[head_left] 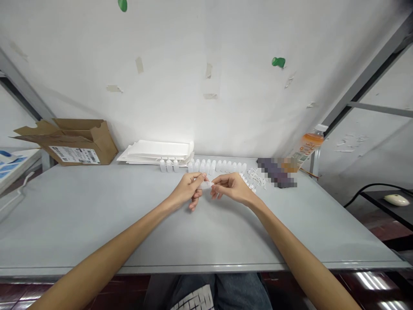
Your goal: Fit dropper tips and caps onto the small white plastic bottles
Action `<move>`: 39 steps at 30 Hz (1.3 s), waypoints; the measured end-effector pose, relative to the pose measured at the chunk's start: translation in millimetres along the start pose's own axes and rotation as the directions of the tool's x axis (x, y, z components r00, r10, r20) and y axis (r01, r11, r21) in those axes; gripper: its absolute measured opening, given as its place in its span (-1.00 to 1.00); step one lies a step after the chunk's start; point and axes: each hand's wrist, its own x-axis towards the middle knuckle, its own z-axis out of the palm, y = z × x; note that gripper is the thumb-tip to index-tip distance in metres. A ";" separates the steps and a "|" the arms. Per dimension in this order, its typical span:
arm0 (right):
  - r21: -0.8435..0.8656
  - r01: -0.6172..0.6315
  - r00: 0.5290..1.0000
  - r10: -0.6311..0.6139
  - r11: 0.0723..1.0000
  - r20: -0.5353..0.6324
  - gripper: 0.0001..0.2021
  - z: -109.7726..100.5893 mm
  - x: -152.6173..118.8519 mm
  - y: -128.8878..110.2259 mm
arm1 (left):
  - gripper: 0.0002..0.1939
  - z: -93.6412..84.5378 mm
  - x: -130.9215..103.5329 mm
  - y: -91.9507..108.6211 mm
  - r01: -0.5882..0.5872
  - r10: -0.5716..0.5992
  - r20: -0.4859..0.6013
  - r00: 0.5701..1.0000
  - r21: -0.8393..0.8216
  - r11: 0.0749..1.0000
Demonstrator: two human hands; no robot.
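Head view, left hand (190, 189): curled round a small translucent bottle (204, 185), held tilted sideways above the grey table (129, 241);
Right hand (230, 188): fingertips pinching the bottle's right end; finer detail too small to tell;
Nozzled bottles (168, 166): three, upright, beyond the left hand;
Bottle rows (213, 167): upright behind both hands;
White pieces (257, 178): scattered beside the right hand.

Slim, bare forearms (129, 237) here, left hand (189, 188) and right hand (234, 187) bare too, slender-fingered; and down below the table's near edge (206, 268), it's dark blue jeans (243, 292), with a white patch (196, 300) there, crossed by black, grid-like lines!
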 end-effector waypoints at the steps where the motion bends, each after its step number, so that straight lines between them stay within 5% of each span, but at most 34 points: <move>1: -0.012 0.001 1.000 -0.001 1.000 -0.004 -0.74 0.0 0.0 -0.4 | -0.56 0.4 -0.3 -0.2 0.005 -0.005 0.002 1.000 -0.003 1.000; 12: -0.100 0.083 0.995 -0.088 0.992 -0.047 -0.73 3.8 0.1 -0.6 | -0.56 0.1 0.0 -1.7 0.001 -0.001 -0.007 1.000 0.029 1.000; 29: 0.131 0.047 0.991 -0.063 0.990 0.117 -0.71 -8.1 -0.3 -1.2 | -0.56 -0.9 -1.3 -0.3 0.004 -0.003 0.049 0.999 -0.012 1.000; 39: 0.118 0.060 0.995 -0.069 0.991 0.070 -0.68 -3.4 0.8 0.5 | -0.55 2.6 -2.7 2.3 -0.004 0.005 0.027 1.000 -0.012 1.000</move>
